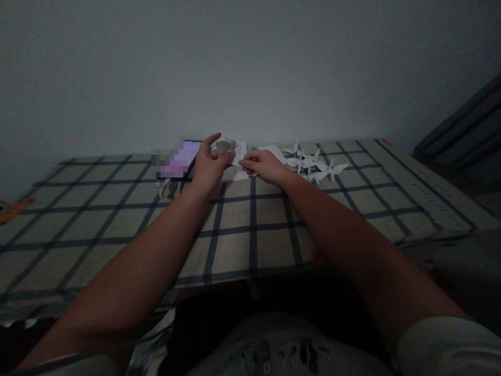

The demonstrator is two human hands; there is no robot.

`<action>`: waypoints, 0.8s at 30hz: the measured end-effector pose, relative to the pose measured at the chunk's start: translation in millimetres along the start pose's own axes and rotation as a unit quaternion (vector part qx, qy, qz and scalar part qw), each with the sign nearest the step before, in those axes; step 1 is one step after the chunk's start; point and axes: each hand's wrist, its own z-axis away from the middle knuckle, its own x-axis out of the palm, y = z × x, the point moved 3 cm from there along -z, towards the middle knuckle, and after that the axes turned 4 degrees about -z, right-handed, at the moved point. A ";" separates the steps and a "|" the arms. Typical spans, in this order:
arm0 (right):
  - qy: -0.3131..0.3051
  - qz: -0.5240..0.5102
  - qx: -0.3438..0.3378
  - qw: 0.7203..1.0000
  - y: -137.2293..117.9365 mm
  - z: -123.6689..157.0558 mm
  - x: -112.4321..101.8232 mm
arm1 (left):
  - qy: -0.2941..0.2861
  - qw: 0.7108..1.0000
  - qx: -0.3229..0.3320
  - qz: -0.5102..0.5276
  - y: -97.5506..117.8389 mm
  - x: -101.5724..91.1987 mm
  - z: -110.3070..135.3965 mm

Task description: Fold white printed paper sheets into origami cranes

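My left hand (209, 166) pinches a small piece of white paper (236, 161) between thumb and fingers, its index finger raised. From the other side, my right hand (263, 164) has its thumb and fingertips closed at the paper's right edge. The paper's folds are too dim and small to make out. Beneath and behind it lie printed sheets (239, 174), partly covered by my hands. Several folded paper cranes (309, 161) sit in a cluster right of my right hand, close to a plain white sheet (274, 152).
A lit phone (180, 159) leans left of my left hand, with a pale cable (167, 189) in front of it. The checked tablecloth (250, 245) covers the table, which stands against a grey wall (250, 68). An orange item (15, 210) lies at the far left.
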 end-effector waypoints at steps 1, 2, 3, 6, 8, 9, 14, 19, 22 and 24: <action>-0.005 0.000 -0.001 1.000 0.0 -0.2 0.4 | 0.006 1.000 -0.007 0.004 1.1 -0.3 -0.2; -0.008 -0.004 0.000 1.000 0.0 -0.4 0.6 | 0.010 1.000 -0.016 0.010 2.4 -0.7 -0.4; -0.007 -0.008 0.005 1.000 0.1 -0.6 0.4 | 0.012 0.999 -0.027 0.015 3.8 -1.1 -0.3; 0.046 -0.011 0.010 0.999 -0.5 -1.7 -4.4 | 0.004 0.998 -0.058 0.021 7.7 -1.4 1.3; 0.097 -0.003 -0.010 0.995 -2.6 -2.2 -9.3 | -0.023 0.997 -0.075 0.018 9.0 0.6 3.9; 0.113 0.002 -0.027 0.993 -4.1 -2.2 -11.3 | -0.045 0.995 -0.086 0.015 9.0 2.6 5.7; 0.079 0.066 -0.105 0.989 -12.0 -0.2 -13.3 | -0.129 0.982 -0.138 -0.017 6.9 11.4 14.8; 0.054 0.062 -0.070 0.994 -11.3 2.3 -13.0 | -0.141 0.982 -0.128 -0.016 6.1 10.4 13.9; 0.066 0.027 -0.039 0.997 -8.6 2.6 -13.5 | -0.147 0.982 -0.108 -0.039 7.7 8.9 13.3; 0.077 0.010 -0.028 0.997 -7.0 2.2 -14.1 | -0.144 0.982 -0.092 -0.080 9.2 7.5 13.0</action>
